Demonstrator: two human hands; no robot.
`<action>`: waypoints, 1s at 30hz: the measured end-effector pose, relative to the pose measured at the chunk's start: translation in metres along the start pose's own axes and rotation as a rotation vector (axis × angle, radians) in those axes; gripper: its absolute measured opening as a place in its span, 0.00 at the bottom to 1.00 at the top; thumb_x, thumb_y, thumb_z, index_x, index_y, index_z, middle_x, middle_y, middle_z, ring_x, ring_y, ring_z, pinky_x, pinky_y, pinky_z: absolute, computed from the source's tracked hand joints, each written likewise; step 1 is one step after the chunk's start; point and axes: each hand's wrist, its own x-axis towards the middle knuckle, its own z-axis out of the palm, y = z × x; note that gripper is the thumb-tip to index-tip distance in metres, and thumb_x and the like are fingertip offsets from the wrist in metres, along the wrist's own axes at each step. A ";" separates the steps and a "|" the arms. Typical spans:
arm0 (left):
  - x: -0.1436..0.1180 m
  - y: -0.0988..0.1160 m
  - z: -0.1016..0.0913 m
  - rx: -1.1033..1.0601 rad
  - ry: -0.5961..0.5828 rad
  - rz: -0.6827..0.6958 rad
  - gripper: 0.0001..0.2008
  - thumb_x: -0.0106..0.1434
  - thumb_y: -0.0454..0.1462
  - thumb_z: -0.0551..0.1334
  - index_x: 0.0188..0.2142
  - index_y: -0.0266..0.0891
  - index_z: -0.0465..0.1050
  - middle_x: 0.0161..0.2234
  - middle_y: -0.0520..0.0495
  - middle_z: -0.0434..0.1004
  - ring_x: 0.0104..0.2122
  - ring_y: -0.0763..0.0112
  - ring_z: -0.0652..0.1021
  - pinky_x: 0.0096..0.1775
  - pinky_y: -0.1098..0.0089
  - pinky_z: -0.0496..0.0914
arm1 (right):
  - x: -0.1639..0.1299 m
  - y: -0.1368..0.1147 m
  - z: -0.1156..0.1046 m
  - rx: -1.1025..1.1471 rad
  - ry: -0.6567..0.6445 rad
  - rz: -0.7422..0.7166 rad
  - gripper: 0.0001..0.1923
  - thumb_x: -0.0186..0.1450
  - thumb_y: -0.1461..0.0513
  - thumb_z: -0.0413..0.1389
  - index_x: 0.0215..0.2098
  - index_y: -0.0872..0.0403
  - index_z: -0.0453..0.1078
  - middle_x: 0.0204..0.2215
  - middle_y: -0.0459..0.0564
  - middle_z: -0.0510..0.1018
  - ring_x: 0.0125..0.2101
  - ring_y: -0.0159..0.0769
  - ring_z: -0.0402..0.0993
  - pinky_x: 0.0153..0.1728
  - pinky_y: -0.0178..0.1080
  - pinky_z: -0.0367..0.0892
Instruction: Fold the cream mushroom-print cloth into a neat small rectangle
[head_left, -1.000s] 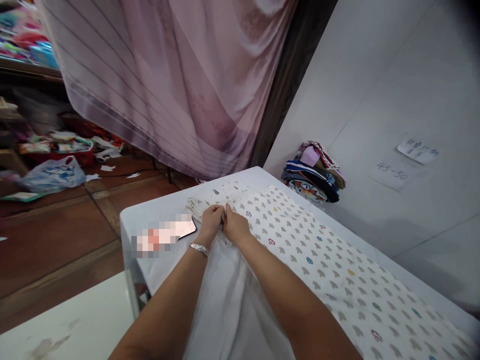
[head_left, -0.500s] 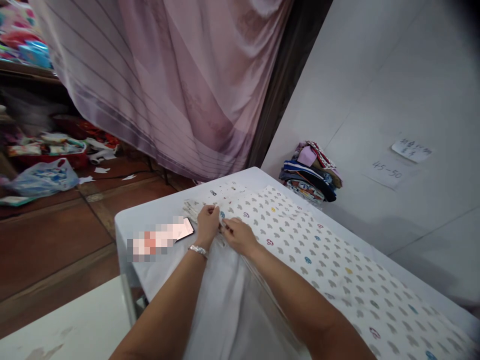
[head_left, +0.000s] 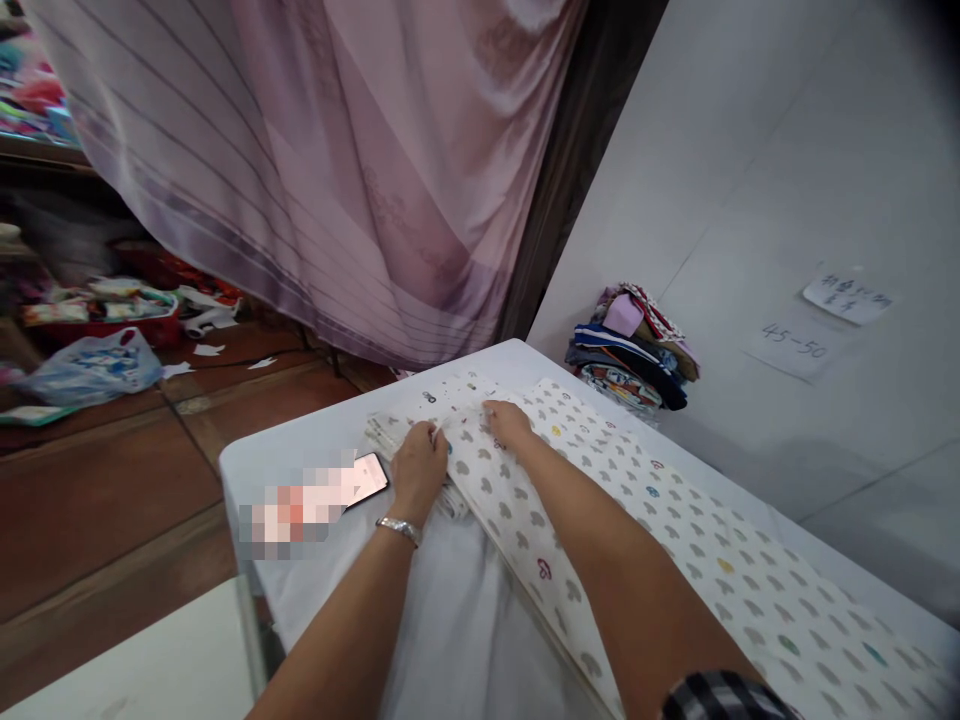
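White fabric printed with grey and coloured motifs (head_left: 690, 520) stretches along the table from its far end toward the lower right. My left hand (head_left: 420, 465), with a silver bracelet at the wrist, is closed on the near-left edge of the fabric, by a bunched part. My right hand (head_left: 508, 425) pinches the same fabric a little farther right, lifting a fold between the two hands. The fingertips of both hands are partly hidden. Left of my left hand a phone (head_left: 369, 480) lies on the white table cover (head_left: 300, 425), part of it blurred out.
A pile of folded clothes (head_left: 634, 345) sits against the white wall (head_left: 750, 200) past the table's right edge. A pink curtain (head_left: 375, 180) hangs behind. Plastic bags (head_left: 97, 368) and paper scraps lie on the tiled floor at left. A pale surface (head_left: 150, 660) stands at lower left.
My right hand has moved away from the left, up and to the right, drawing the fabric's near edge into a raised fold. My left hand stays at the edge, slightly lower.
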 end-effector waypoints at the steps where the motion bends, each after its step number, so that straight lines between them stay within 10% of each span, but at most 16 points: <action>1: 0.000 0.000 0.000 0.009 -0.006 0.001 0.09 0.63 0.40 0.52 0.36 0.41 0.68 0.33 0.46 0.76 0.35 0.63 0.75 0.34 0.67 0.62 | 0.004 -0.001 0.001 -0.015 -0.026 -0.007 0.19 0.63 0.65 0.49 0.51 0.47 0.70 0.48 0.49 0.75 0.48 0.41 0.70 0.45 0.38 0.63; 9: 0.000 0.002 -0.004 0.035 -0.025 -0.016 0.08 0.63 0.40 0.51 0.34 0.42 0.67 0.30 0.49 0.75 0.32 0.63 0.75 0.32 0.68 0.60 | 0.027 0.002 -0.010 -0.096 -0.174 -0.038 0.11 0.59 0.63 0.55 0.41 0.49 0.71 0.42 0.51 0.76 0.40 0.41 0.72 0.35 0.36 0.62; 30: 0.002 0.002 -0.010 0.037 -0.080 -0.089 0.12 0.62 0.38 0.51 0.43 0.41 0.68 0.36 0.43 0.78 0.37 0.59 0.77 0.35 0.65 0.64 | 0.010 0.011 0.007 0.088 0.099 -0.048 0.21 0.66 0.64 0.45 0.55 0.46 0.65 0.52 0.44 0.71 0.51 0.33 0.65 0.51 0.34 0.59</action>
